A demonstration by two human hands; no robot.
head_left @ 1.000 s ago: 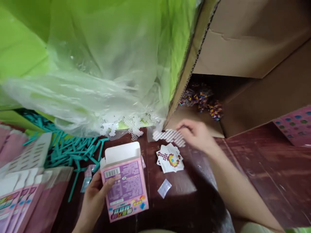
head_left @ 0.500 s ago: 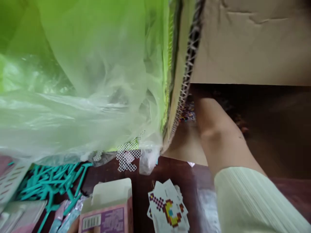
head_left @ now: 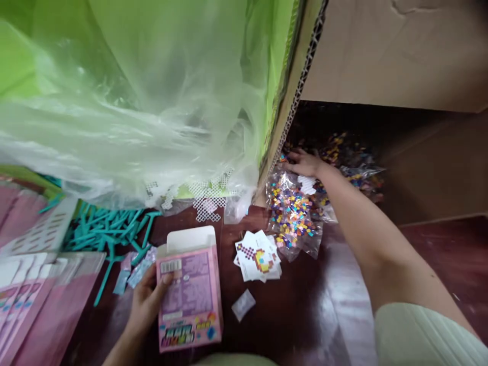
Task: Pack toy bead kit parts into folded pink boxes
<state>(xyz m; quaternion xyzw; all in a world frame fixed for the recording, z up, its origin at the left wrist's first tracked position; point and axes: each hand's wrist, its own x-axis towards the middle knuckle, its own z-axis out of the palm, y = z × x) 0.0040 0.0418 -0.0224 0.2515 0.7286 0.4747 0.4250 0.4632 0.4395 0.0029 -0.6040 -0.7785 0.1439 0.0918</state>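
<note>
My left hand point(head_left: 150, 290) grips the left edge of a pink and purple box point(head_left: 190, 300), whose white top flap stands open. At the mouth of a cardboard box, my right hand point(head_left: 305, 163) reaches over clear bags of colourful small pieces point(head_left: 292, 213); its fingers are spread and touch the bags near a white grid piece point(head_left: 306, 185). Printed cards with a pixel pattern point(head_left: 259, 256) lie in a loose stack between the hands. Below them is a small clear packet point(head_left: 243, 305).
Teal sticks point(head_left: 110, 229) are heaped at the left beside a white basket point(head_left: 41, 229) and pink packages point(head_left: 49, 305). Plastic film point(head_left: 152, 132) hangs from a green-lined box behind. A cardboard wall point(head_left: 389, 56) rises at the right.
My right hand, hidden inside the cardboard box before, now shows at its opening with bags of pieces beneath it. The view has shifted, showing my left hand and more of the pink box.
</note>
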